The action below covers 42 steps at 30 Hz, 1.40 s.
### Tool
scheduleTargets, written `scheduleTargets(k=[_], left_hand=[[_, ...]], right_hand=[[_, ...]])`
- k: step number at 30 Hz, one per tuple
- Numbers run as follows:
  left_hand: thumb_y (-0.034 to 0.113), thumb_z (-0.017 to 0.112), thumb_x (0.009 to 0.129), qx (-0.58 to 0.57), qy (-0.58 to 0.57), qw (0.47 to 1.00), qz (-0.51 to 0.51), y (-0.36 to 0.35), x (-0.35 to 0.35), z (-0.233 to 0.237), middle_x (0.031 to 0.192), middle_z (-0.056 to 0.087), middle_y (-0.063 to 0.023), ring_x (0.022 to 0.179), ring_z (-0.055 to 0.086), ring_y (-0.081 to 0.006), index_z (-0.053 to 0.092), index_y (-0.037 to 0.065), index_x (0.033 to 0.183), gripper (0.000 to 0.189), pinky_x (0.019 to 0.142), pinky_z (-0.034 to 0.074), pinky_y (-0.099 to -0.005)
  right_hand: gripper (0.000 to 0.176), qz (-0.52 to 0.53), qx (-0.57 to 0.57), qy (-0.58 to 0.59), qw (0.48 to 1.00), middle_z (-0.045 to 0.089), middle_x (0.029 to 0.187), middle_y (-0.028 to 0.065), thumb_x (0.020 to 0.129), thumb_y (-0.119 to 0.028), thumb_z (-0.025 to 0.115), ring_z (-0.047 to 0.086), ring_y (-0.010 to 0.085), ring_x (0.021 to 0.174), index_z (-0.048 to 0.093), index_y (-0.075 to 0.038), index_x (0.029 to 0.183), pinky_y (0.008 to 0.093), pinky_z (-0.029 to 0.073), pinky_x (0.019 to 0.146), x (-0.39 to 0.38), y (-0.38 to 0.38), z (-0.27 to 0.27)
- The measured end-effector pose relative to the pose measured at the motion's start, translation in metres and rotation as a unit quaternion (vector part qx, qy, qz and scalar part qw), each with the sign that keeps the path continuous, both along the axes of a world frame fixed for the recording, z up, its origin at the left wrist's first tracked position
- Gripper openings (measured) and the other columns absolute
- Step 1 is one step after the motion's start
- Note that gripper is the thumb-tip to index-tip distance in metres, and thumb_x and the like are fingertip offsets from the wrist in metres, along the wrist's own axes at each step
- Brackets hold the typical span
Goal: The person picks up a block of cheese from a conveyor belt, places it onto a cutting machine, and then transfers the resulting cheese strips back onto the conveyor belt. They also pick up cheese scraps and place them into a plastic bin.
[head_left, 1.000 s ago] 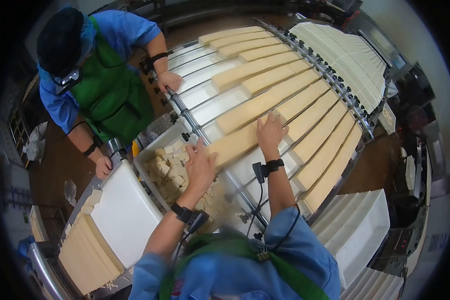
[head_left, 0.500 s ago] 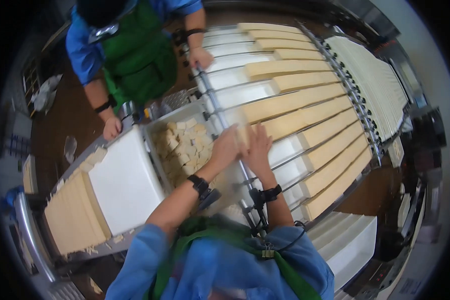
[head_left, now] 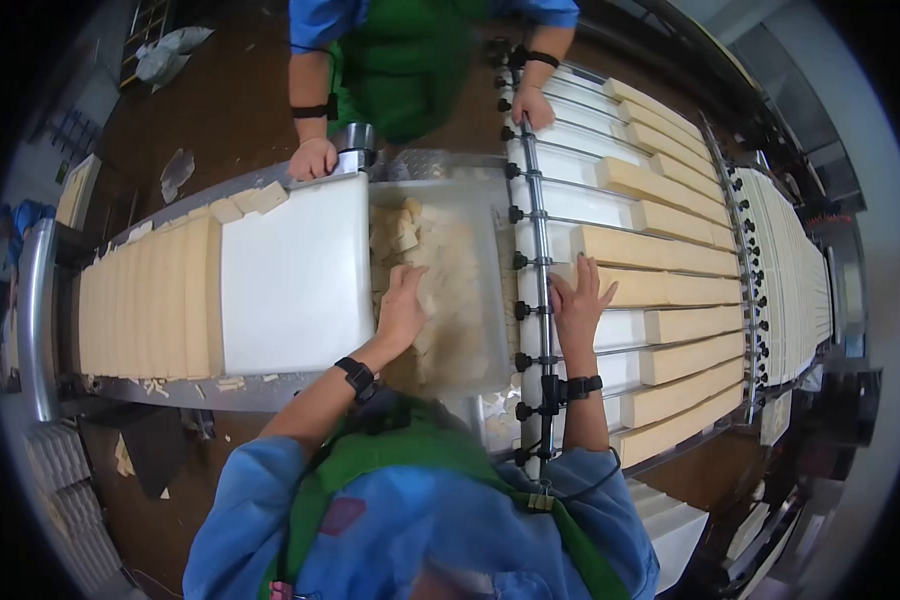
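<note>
My left hand [head_left: 402, 312] is over a translucent plastic bin [head_left: 488, 235], with its fingers apart and no piece showing between them. Loose cream-coloured chunks [head_left: 450, 260] lie inside the bin. On the lane table to the right, my right hand [head_left: 577, 308] has its fingers spread at the near end of a long pale block [head_left: 630, 287]. Its wrist is just past the metal crossbar [head_left: 542, 240] with black knobs. Similar long blocks [head_left: 670, 250] lie side by side in lanes parted by thin rods.
Left of the bin is a white board [head_left: 295, 280], followed by a row of upright pale slabs [head_left: 155, 300]. Across the table a co-worker in a green apron [head_left: 400, 70] rests one hand [head_left: 314, 158] near a metal cylinder and the other [head_left: 533, 106] on the crossbar.
My hands were together above the crossbar, blurred; now they are apart, the left over the bin and the right at a block's end. The whole view has turned.
</note>
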State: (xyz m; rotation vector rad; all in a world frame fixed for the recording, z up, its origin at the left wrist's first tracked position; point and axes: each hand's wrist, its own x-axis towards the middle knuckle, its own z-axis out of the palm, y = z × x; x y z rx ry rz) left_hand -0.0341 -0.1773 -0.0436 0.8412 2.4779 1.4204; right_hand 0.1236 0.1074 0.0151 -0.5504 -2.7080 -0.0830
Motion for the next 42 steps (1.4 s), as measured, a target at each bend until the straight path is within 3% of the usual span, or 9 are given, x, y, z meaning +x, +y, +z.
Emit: scheduleTargets(k=[9,10,14,17,19,23,24,31,42], left_hand=[[-0.011,0.063,0.085,-0.062,0.064,0.996,-0.004,-0.077,0.015,-0.014,0.143,0.050,-0.0222,0.133,0.050,-0.0462,0.059,0.006,0.139,0.057,0.108,0.049,-0.0493],[-0.009,0.066,0.087,-0.061,0.086,0.994,-0.025,-0.086,0.015,-0.001,0.145,0.049,-0.0217,0.136,0.048,-0.0458,0.060,0.006,0.139,0.055,0.109,0.049,-0.0500],[-0.001,0.067,0.091,-0.028,0.074,0.997,-0.013,-0.135,0.013,0.025,0.143,0.050,-0.0244,0.139,0.045,-0.0481,0.061,0.004,0.137,0.046,0.114,0.045,-0.0538],[-0.001,0.067,0.091,-0.048,0.124,0.989,0.072,-0.190,0.011,0.026,0.140,0.051,-0.0241,0.136,0.047,-0.0461,0.063,0.004,0.134,0.044,0.113,0.044,-0.0525],[0.002,0.067,0.093,-0.038,0.115,0.968,0.219,-0.234,0.012,0.026,0.139,0.053,-0.0217,0.132,0.050,-0.0439,0.065,0.006,0.132,0.040,0.111,0.043,-0.0517],[0.021,0.074,0.091,-0.165,0.057,0.843,0.509,-0.311,0.016,-0.001,0.144,0.041,-0.0260,0.134,0.040,-0.0448,0.053,0.005,0.147,0.062,0.115,0.030,-0.0559],[0.027,0.077,0.090,-0.172,0.024,0.821,0.544,-0.325,0.016,-0.013,0.145,0.035,-0.0269,0.136,0.035,-0.0456,0.046,0.004,0.152,0.073,0.116,0.025,-0.0577],[0.019,0.080,0.087,-0.074,-0.026,0.834,0.546,-0.363,-0.008,-0.026,0.139,0.037,-0.0267,0.123,0.052,-0.0485,0.045,-0.001,0.149,0.073,0.104,0.047,-0.0520],[0.013,0.085,0.082,-0.101,-0.118,0.825,0.543,-0.352,-0.033,-0.003,0.138,0.040,-0.0243,0.114,0.061,-0.0465,0.045,0.004,0.148,0.078,0.095,0.054,-0.0503]], right_hand=[[0.031,-0.068,0.055,-0.110,0.990,0.052,0.154,0.0109,0.090,-0.019,0.074,0.037,0.0343,0.154,0.076,-0.024,0.120,0.0806,0.014,0.120,-0.012,-0.006,0.004],[0.054,-0.084,0.046,-0.155,0.983,0.045,0.162,0.0120,0.093,-0.019,0.071,0.032,0.0351,0.157,0.061,-0.026,0.145,0.0809,0.013,0.119,-0.012,-0.003,0.000],[0.085,-0.106,-0.061,-0.158,0.980,0.026,0.174,0.0138,0.102,-0.033,0.062,0.021,0.0366,0.161,0.015,-0.019,0.171,0.0805,0.009,0.119,-0.010,0.011,-0.019],[0.081,-0.166,-0.032,-0.199,0.965,0.021,0.175,0.0191,0.106,-0.057,0.048,0.018,0.0403,0.162,0.018,-0.019,0.171,0.0802,0.009,0.119,-0.020,0.012,-0.031],[0.079,-0.193,0.022,-0.145,0.970,0.021,0.173,0.0243,0.106,-0.047,0.056,0.020,0.0435,0.160,0.021,-0.017,0.170,0.0807,0.012,0.118,-0.051,-0.020,-0.026],[0.057,0.112,-0.078,0.010,0.991,0.047,0.155,0.0271,0.105,-0.025,0.058,0.043,0.0451,0.143,0.045,-0.006,0.157,0.0634,0.030,0.118,-0.161,-0.136,-0.010],[0.045,0.208,-0.102,0.036,0.972,0.058,0.144,0.0277,0.104,-0.020,0.061,0.053,0.0438,0.133,0.059,-0.001,0.144,0.0498,0.038,0.117,-0.194,-0.165,-0.030],[0.046,0.480,-0.250,-0.005,0.841,0.064,0.127,0.0223,0.096,-0.019,0.071,0.055,0.0422,0.121,0.062,0.001,0.137,0.0517,0.043,0.106,-0.393,-0.420,-0.052],[0.056,0.439,-0.207,-0.120,0.866,0.064,0.133,0.0289,0.098,-0.032,0.068,0.057,0.0451,0.128,0.058,0.005,0.139,0.0516,0.045,0.110,-0.497,-0.499,-0.119]])
